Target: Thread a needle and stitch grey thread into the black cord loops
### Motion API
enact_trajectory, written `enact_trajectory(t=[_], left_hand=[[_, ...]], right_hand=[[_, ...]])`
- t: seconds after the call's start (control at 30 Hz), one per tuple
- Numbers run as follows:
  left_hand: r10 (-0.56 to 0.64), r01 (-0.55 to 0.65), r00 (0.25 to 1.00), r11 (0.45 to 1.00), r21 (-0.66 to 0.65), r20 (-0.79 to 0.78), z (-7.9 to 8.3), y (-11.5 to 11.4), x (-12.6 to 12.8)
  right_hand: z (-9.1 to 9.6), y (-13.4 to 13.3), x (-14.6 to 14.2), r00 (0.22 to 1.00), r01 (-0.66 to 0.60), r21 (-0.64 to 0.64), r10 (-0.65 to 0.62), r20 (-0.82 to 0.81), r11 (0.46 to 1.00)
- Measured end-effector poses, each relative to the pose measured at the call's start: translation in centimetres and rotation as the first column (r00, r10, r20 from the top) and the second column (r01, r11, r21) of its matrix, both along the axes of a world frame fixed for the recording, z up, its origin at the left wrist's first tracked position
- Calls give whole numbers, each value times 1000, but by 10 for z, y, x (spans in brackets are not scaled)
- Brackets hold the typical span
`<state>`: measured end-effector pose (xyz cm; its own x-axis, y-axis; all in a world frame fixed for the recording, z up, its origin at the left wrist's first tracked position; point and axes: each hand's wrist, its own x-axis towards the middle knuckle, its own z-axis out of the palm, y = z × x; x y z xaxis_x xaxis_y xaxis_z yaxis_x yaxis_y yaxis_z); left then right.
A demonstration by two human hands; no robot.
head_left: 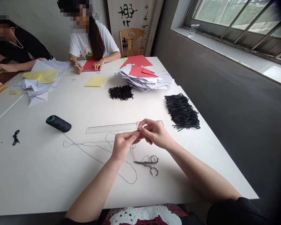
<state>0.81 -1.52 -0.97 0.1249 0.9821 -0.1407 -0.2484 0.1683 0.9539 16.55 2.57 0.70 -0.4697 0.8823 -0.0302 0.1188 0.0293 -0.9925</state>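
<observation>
My left hand [124, 143] and my right hand [155, 132] meet over the table, thumbs and fingertips pinched close together. Fine dark thread [83, 149] hangs below the fingers and lies in loose loops on the tabletop; the bit between the fingertips is too small to see clearly. It runs back to a black thread spool [59, 123] lying on its side at the left. Small metal scissors [148, 163] rest just below my hands with their handles apart. Behind the hands lies a clear ruler [107, 127], partly covered by my right hand.
Bundles of black looped cords lie at the right [182, 111] and farther back [121, 92]. A small black cord knot [16, 137] is at far left. Paper piles [142, 82] stand at the back. Two people sit across the white table [37, 175], one writing on red paper [90, 66].
</observation>
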Motion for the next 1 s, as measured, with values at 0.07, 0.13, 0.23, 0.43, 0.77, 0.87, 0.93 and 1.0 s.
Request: enact_trajectory(t=[0.07,0.13,0.23,0.43,0.77,0.87,0.93,1.0], left_hand=[[17,-17,1000,1000,6,-13,1,0,2],[14,-13,1000,1000,20,-23,2,0,3],[6,-5,999,999,39,-32,1,1,5],[39,-36,999,993,111,-26,-4,1,3],[34,-36,999,984,177,13,-3,2,4],[73,-74,997,985,158,8,-7,3,3],[90,-89,996,986,139,-1,-10,3,2],[91,-89,996,988,126,-8,-11,3,2]], right_hand=[[-2,0,-1,1000,0,-17,-1,-25,1000],[-3,0,-1,999,-2,-33,1,-51,999],[-4,0,-3,998,-11,-50,8,-69,999],[-3,0,-5,995,13,-125,-25,-93,992],[-4,-3,-8,995,-1,-166,-16,-103,986],[-5,-4,-8,995,41,-149,-54,-87,988],[-5,-5,-8,995,58,-136,-69,-75,989],[-4,-6,-8,995,62,-128,-71,-64,990]])
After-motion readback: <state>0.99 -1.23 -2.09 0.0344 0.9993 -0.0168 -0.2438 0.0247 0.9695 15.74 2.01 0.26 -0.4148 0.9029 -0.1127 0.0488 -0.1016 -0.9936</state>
